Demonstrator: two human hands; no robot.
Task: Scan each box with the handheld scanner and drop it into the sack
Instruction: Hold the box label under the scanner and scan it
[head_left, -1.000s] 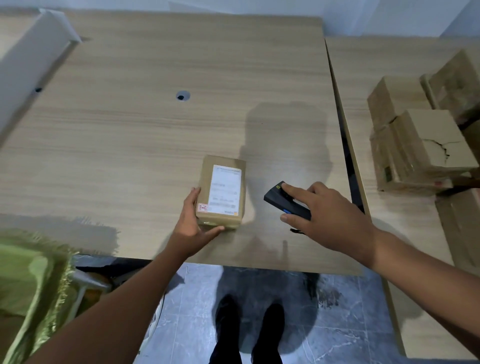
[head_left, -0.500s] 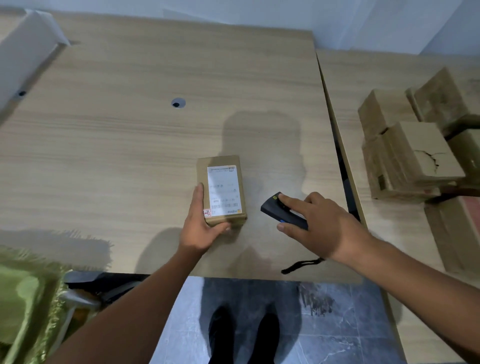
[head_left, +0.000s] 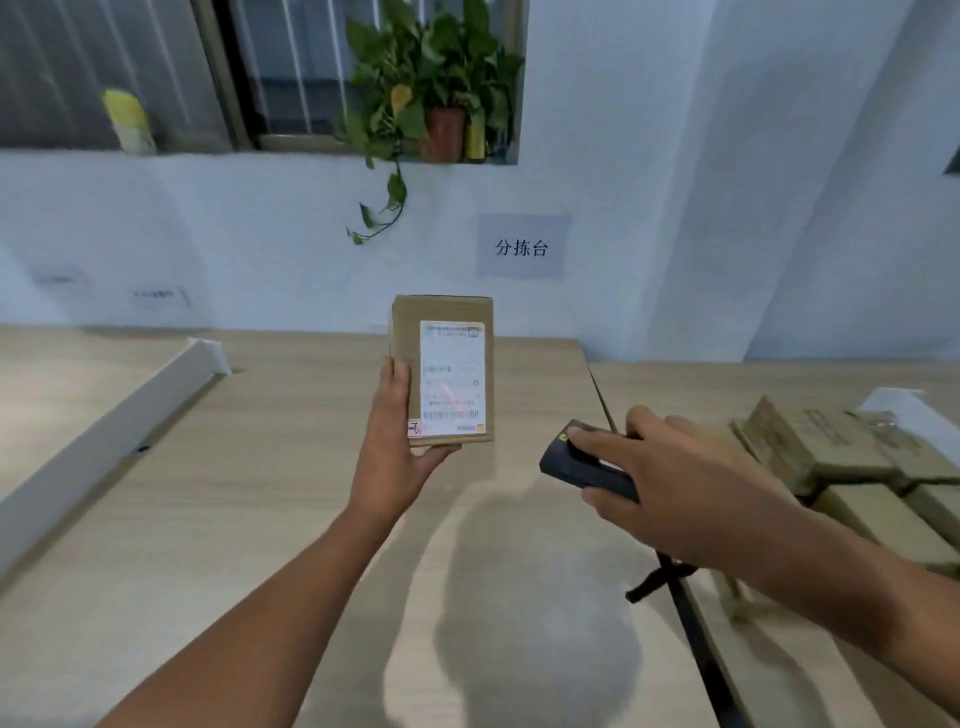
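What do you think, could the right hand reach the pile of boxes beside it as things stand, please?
Probably yes: the pile of boxes lies just beyond the right hand with nothing between, but that hand grips the scanner, so picking one up looks awkward.

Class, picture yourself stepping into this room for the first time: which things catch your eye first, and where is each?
Mid-frame, the left hand holds a cardboard box upright, its white label facing us with a red scan mark on it. Right of it, the right hand grips a black scanner aimed at the label. Behind, a potted plant trails down from the windowsill.
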